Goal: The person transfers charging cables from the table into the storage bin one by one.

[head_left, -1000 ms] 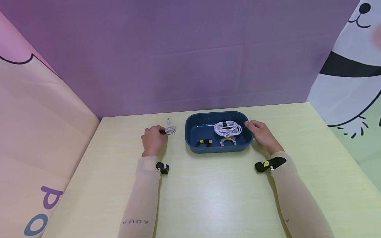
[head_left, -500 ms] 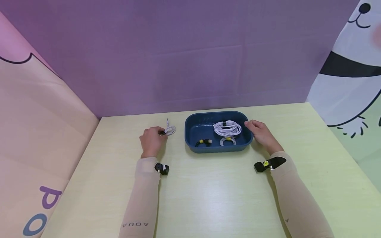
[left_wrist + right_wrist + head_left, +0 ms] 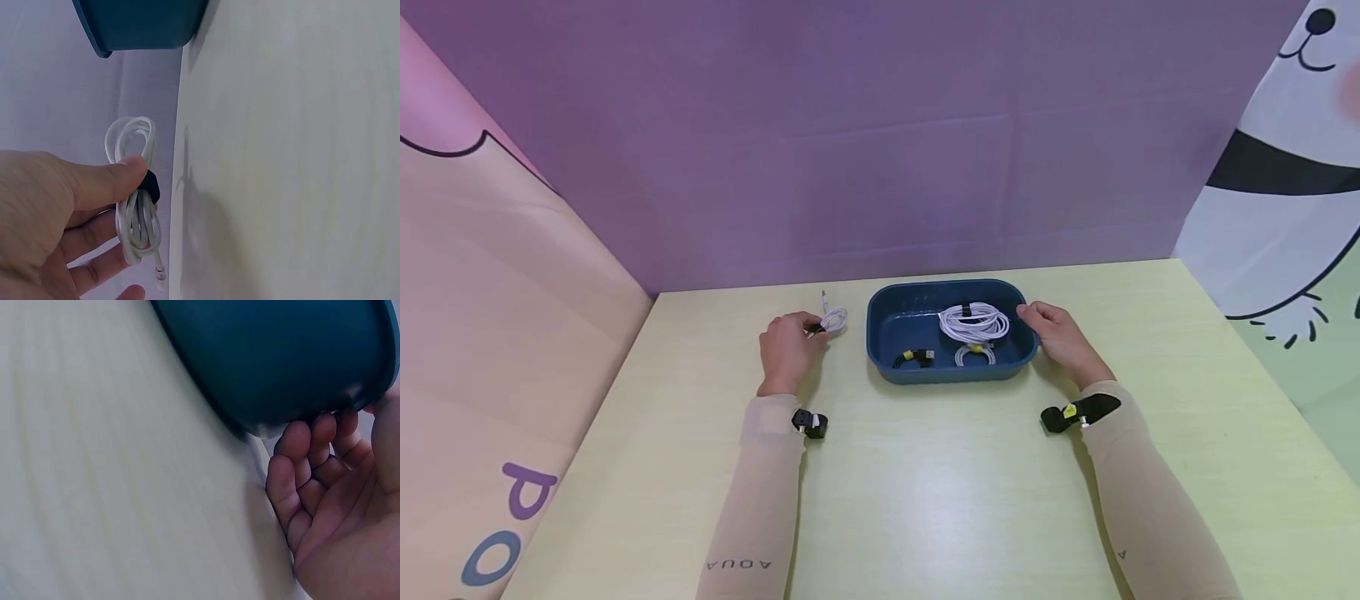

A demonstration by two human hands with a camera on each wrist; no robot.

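My left hand pinches a coiled white cable between thumb and fingers, at the black strap round its middle. In the left wrist view the coil stands over the table, its shadow apart from it, and a plug hangs from the lower end. The blue bin is just to the right of that cable. At the bin's right end my right hand holds the rim, thumb on top and fingers under it against the outer wall, as the right wrist view shows.
Inside the bin lie a large coiled white cable, a smaller grey-white coil with a yellow tie, and a short black USB cable with a yellow tie. A purple cloth hangs behind the pale table.
My left hand has moved slightly right and up in the head view, bringing the white cable a little closer to the bin. The right hand and bin stay in place.
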